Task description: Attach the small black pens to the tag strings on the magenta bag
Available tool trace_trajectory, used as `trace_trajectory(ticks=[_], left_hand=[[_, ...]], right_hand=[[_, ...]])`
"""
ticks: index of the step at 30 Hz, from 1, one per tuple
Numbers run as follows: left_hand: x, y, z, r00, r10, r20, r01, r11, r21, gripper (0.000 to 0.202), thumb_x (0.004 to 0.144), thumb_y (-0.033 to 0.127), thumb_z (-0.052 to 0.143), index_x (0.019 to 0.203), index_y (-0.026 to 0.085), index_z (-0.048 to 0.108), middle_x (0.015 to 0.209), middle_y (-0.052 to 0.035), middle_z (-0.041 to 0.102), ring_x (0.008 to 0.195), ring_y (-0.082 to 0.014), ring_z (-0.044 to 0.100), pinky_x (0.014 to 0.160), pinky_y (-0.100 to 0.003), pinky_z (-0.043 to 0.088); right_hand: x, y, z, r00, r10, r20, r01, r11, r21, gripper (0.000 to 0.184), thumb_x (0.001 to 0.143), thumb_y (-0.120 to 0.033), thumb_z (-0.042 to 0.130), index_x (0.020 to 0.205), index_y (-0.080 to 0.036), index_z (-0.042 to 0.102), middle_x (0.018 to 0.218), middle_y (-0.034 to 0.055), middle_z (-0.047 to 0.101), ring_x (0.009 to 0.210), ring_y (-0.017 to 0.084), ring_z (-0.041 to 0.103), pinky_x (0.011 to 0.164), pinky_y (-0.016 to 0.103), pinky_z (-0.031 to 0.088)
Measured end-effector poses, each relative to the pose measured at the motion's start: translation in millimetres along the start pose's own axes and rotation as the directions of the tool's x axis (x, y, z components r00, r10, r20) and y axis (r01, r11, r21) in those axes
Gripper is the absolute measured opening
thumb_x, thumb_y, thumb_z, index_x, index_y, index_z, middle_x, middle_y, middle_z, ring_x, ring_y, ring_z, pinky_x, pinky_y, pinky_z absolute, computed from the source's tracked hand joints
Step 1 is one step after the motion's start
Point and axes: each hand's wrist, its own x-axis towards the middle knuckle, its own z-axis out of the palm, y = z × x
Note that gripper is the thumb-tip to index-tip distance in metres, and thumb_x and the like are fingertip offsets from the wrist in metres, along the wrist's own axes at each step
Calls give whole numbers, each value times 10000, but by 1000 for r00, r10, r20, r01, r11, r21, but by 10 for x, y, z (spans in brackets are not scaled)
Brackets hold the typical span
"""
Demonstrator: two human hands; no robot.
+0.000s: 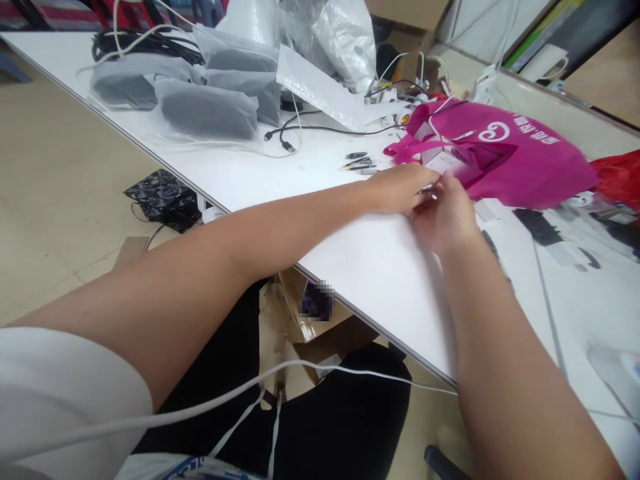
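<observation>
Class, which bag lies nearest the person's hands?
The magenta bag, the only one of that colour, close to the left hand and right hand. The grey bags and clear plastic bags lie farther off.

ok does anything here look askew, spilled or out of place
No spill shows. The magenta tote bag lies on its side, mouth toward the hands, rather than upright, and a loose white cable crosses in front of the person's legs, where it might snag.
</observation>
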Motion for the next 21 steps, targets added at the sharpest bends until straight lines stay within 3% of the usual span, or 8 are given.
trace_trajectory(ticks=[4,7,12,14,17,21], left_hand=[[-11,-133,-66,997,-82,9,81,993,85,395,1249,188,595,1540,202,861,1621,-204,875,1464,-353,815,1255,-487,619],[-27,-347,-159,985,-170,-6,169,969,178,311,1199,201,720,1455,167,892,1581,-205,868,1472,-375,807,1250,-480,611],[4,-797,-301,947,-292,-137,303,950,74,146,1024,200,892,1131,271,962,1157,-157,903,1344,-419,826,1130,-529,603],[20,-927,-337,936,-315,-157,327,943,56,116,993,216,921,1086,281,950,1085,-141,882,1303,-407,808,1101,-534,592],[19,-1023,-365,932,-327,-156,341,937,73,50,1041,253,917,1083,277,924,1057,-109,859,1218,-345,740,1113,-541,586],[6,-1057,-379,924,-332,-190,348,935,61,74,1085,277,927,1143,287,883,1206,-102,880,1227,-297,666,1163,-529,582]], right_hand=[[52,25,-51,998,32,-61,-39,992,-122,325,1315,-607,639,1193,-311,698,966,15,733,790,184,743,641,253,682],[118,52,-113,992,-3,-129,-21,982,-186,256,1289,-572,668,1272,-321,714,1028,39,772,859,210,770,653,287,705],[125,75,-153,990,-48,-132,21,981,-193,220,1301,-480,638,1182,-301,684,1038,54,763,882,193,756,654,246,670],[132,87,-166,991,-55,-119,31,980,-196,239,1291,-496,681,1150,-304,671,1038,57,758,894,201,762,660,253,673],[167,114,-191,993,-69,-94,48,976,-210,291,1262,-537,759,1119,-307,654,1026,51,748,886,203,756,677,262,678],[178,129,-196,993,-84,-78,66,975,-212,335,1260,-575,773,1109,-303,648,1029,47,742,856,189,737,664,245,658]])
